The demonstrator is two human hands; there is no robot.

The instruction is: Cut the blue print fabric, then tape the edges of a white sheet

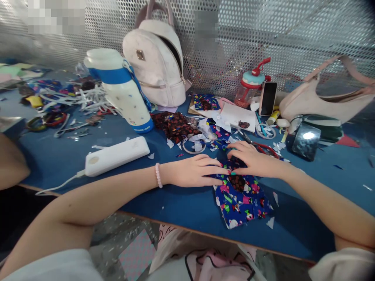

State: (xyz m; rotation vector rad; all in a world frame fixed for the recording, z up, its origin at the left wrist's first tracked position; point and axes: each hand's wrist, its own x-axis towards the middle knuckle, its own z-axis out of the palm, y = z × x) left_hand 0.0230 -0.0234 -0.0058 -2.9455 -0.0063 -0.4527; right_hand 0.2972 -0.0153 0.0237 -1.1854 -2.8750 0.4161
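A blue patterned fabric piece [243,203] lies flat near the table's front edge, with a small dark red-and-black patch [237,182] on it. My left hand [196,170], with a pink bead bracelet [158,175] at the wrist, rests its outstretched fingers on the fabric's upper left part. From the right, my right hand [252,158] lies over the upper edge of the same piece, fingers apart and thumb near the left fingertips. The fingertips of both hands almost meet beside the patch. Part of the fabric is hidden beneath them.
Behind my hands lie dark printed fabric [175,125], paper scraps and red-handled scissors [266,149]. A white power bank [117,156], a tumbler [124,93] and a backpack [158,62] are to the left. Toward the right are a phone [268,98], a dark shiny case [306,141] and a handbag [325,97].
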